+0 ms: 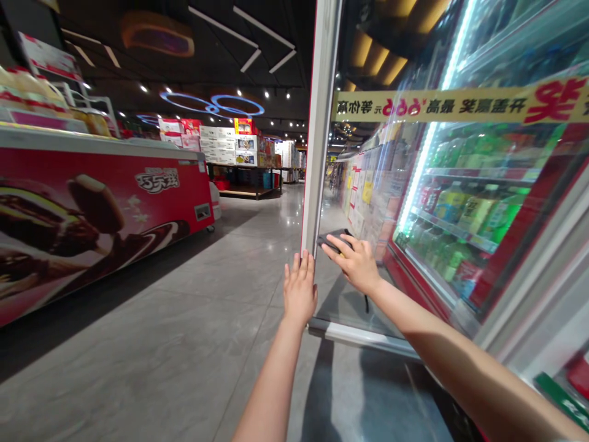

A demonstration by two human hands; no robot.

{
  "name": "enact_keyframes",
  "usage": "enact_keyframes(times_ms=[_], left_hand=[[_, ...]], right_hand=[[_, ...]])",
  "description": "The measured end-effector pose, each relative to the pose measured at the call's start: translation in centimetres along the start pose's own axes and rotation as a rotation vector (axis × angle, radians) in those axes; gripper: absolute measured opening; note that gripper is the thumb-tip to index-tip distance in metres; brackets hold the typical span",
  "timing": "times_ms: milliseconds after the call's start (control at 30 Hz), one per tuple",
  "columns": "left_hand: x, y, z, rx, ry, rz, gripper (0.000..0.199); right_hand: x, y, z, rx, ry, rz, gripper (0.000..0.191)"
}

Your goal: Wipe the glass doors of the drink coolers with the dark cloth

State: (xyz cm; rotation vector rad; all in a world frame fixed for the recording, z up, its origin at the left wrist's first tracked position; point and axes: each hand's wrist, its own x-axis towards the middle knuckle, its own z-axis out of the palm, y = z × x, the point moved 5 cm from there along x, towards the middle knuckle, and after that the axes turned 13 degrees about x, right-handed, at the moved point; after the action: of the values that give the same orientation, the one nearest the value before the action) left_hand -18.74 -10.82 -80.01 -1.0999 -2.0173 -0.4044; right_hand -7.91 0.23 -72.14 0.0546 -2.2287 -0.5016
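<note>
A glass cooler door (pixel 314 147) with a pale frame stands swung out in front of me. My left hand (pixel 300 287) lies along the lower part of its frame edge, fingers stretched and close together, holding nothing that I can see. My right hand (pixel 359 263) presses a dark grey cloth (pixel 332 242) flat against the glass beside the frame. Part of the cloth is hidden under its fingers. A yellow strip with mirrored lettering (pixel 414 105) runs across the glass above both hands.
Bottled drinks (pixel 473 209) on lit shelves show in the glass at right. To the left stands a red ice cream freezer (pixel 110 215) with goods on top. Stacked cartons (pixel 225 147) are farther back. The door's bottom rail (pixel 363 336) hangs low over the grey tiled floor (pixel 202 307).
</note>
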Motion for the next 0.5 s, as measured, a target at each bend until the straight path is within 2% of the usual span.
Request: enact_keyframes(times_ms=[67, 233, 333, 500], left_hand=[[-0.1, 0.1, 0.2, -0.003, 0.001, -0.013, 0.087], [-0.4, 0.3, 0.7, 0.006, -0.001, -0.016, 0.091], [-0.3, 0.3, 0.6, 0.028, -0.033, -0.033, 0.090], [-0.1, 0.4, 0.4, 0.024, -0.047, -0.058, 0.091]], right_hand=[[1.5, 0.1, -0.8, -0.014, 0.064, 0.020, 0.057], [4.8, -0.5, -0.4, -0.016, 0.031, -0.145, 0.048], [6.1, -0.1, -0.6, -0.029, 0.052, -0.192, 0.045], [9.3, 1.5, -2.9, -0.043, 0.083, -0.095, 0.044]])
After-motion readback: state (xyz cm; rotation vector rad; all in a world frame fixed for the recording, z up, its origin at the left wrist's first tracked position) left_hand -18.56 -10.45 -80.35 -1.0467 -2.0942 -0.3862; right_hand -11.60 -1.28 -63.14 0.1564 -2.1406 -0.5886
